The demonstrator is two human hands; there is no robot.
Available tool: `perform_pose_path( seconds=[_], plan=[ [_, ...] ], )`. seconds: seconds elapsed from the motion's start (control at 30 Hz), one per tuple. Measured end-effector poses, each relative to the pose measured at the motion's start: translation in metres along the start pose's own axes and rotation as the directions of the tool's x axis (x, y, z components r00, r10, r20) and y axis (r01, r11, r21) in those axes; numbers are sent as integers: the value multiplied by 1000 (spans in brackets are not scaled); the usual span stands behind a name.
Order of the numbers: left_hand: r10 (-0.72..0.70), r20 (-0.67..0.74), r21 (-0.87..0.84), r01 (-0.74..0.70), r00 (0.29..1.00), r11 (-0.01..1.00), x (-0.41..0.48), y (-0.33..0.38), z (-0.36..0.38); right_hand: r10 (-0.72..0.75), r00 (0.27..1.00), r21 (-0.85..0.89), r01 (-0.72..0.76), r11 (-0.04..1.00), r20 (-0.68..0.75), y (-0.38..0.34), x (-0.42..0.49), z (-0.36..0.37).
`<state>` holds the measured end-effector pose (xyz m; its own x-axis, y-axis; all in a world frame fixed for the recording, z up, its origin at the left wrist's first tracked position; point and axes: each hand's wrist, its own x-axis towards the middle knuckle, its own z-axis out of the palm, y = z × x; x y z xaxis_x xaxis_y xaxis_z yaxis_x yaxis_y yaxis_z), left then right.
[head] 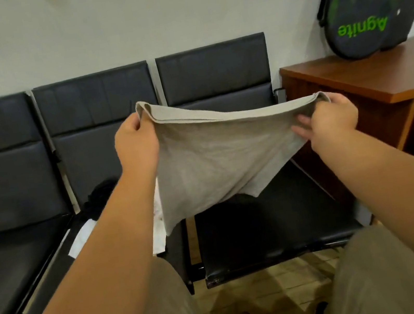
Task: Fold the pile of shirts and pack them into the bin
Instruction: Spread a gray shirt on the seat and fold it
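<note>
Both hands were clamped on the grey shirt [209,162]: left hand [135,144] and right hand [331,119] pinched opposite top corners, its long edge stretched sideways over the right-hand seat [270,217].

Top right, a dark racket cover [367,6] stands on the wooden desk [379,78], and there's lettering on it. Bright green letters read "Agnite", upside down, across its lower end. Higher up, white capitals run sideways: "VICTO", cut off by the frame edge. Nothing else is readable.
</note>
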<state>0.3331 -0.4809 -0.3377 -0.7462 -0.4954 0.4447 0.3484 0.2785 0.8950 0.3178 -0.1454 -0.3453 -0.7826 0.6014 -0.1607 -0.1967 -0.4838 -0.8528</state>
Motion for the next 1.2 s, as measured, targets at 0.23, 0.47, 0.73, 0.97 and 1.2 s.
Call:
perform_pose_path(
  seconds=[0.23,0.47,0.73,0.97,1.2],
  plan=[
    [-91,-48,-250,76,995,965,15,95,-18,-166,982,209,145,967,85,-72,-22,37],
    [-180,-48,-344,152,983,926,19,132,-23,-497,864,106,488,866,81,-108,-25,54],
    [-321,40,-328,316,946,890,19,109,-4,-581,808,-121,589,799,100,-98,9,52],
    [-532,200,-225,568,822,792,17,13,34,-477,871,-284,490,824,117,-25,76,33],
    [-678,222,-59,704,701,708,6,-102,79,-342,933,-460,352,815,108,69,130,4]
  ],
)
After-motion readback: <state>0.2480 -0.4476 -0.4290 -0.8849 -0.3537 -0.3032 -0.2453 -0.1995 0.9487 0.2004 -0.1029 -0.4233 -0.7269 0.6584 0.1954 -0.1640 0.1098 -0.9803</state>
